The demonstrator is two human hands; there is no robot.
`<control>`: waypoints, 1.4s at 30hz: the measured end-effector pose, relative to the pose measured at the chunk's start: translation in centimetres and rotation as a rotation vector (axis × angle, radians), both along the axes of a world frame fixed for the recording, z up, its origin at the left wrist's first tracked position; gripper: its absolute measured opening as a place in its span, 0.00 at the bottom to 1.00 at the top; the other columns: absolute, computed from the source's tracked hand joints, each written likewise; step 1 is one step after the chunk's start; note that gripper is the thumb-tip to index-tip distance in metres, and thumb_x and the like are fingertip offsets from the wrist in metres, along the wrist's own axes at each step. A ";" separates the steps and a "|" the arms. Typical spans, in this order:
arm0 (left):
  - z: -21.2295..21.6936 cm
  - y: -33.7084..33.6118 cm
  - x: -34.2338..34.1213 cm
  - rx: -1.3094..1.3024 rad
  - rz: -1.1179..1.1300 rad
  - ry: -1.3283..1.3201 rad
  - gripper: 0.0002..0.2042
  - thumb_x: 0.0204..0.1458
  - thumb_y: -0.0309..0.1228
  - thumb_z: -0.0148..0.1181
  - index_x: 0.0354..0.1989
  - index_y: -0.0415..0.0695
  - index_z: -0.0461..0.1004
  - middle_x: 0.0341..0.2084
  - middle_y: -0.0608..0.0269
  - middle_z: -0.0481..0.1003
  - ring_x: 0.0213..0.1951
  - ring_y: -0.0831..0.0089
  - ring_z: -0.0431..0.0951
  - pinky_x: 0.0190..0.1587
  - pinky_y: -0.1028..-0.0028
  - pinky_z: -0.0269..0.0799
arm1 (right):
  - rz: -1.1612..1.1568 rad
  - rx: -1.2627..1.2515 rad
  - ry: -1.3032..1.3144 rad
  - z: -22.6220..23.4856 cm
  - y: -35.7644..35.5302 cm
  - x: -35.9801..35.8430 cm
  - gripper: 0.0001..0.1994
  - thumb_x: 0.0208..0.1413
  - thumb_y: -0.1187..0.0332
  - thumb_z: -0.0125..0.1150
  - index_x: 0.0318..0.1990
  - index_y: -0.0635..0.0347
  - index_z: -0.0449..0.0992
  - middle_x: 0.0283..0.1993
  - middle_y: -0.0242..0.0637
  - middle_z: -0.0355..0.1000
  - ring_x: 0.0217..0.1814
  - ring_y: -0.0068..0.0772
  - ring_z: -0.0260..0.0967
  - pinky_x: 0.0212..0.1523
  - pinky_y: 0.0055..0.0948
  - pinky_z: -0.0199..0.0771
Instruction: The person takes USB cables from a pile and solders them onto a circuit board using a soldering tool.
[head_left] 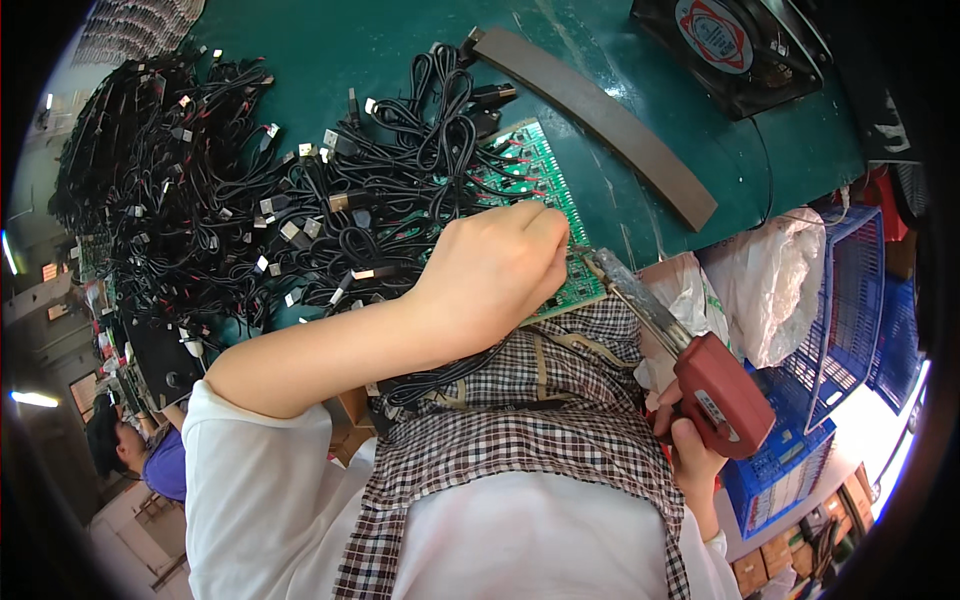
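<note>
A green circuit board lies at the table's near edge, with red wires and black USB cables joined along it. My left hand reaches over this board, closed, its fingertips pressed together near the right edge. What those fingers pinch is hidden behind them. In my right hand is the handle of a red soldering gun. Its metal barrel points up and left, and the tip comes close to the left fingertips at the board. Whether tip and board touch I cannot tell.
A large heap of black USB cables covers the table's left side. Beyond the board lies a long brown curved bar; a black fan stands at the far right. Plastic bags and blue crates are to the right. Another person sits far left.
</note>
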State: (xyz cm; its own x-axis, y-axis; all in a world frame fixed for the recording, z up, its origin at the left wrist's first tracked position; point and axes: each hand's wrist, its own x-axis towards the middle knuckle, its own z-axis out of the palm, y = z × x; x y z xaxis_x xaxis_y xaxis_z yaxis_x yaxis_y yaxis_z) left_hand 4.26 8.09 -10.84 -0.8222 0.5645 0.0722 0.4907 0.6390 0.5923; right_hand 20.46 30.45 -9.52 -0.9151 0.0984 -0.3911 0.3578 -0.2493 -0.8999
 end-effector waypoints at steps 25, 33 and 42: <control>0.1 0.3 -0.3 0.007 0.015 -0.027 0.06 0.40 0.21 0.59 0.25 0.40 0.68 0.19 0.59 0.69 0.21 0.64 0.72 0.23 0.70 0.68 | -0.034 0.079 0.034 -0.5 -0.3 -0.1 0.29 0.48 0.60 0.63 0.53 0.71 0.61 0.40 0.48 0.68 0.23 0.27 0.62 0.23 0.23 0.63; -0.3 0.8 0.1 -0.072 -0.010 0.070 0.06 0.41 0.26 0.55 0.21 0.40 0.65 0.19 0.57 0.67 0.22 0.59 0.72 0.24 0.65 0.70 | -0.223 0.087 0.094 -1.8 0.3 1.0 0.28 0.48 0.64 0.61 0.53 0.71 0.60 0.40 0.44 0.69 0.23 0.26 0.64 0.24 0.24 0.65; -0.6 0.5 0.6 -0.054 -0.045 0.078 0.07 0.39 0.24 0.56 0.25 0.37 0.65 0.22 0.57 0.67 0.25 0.61 0.74 0.25 0.67 0.71 | -0.158 0.226 0.214 -1.3 0.1 -0.8 0.26 0.51 0.64 0.58 0.53 0.69 0.58 0.40 0.44 0.66 0.21 0.22 0.59 0.19 0.17 0.57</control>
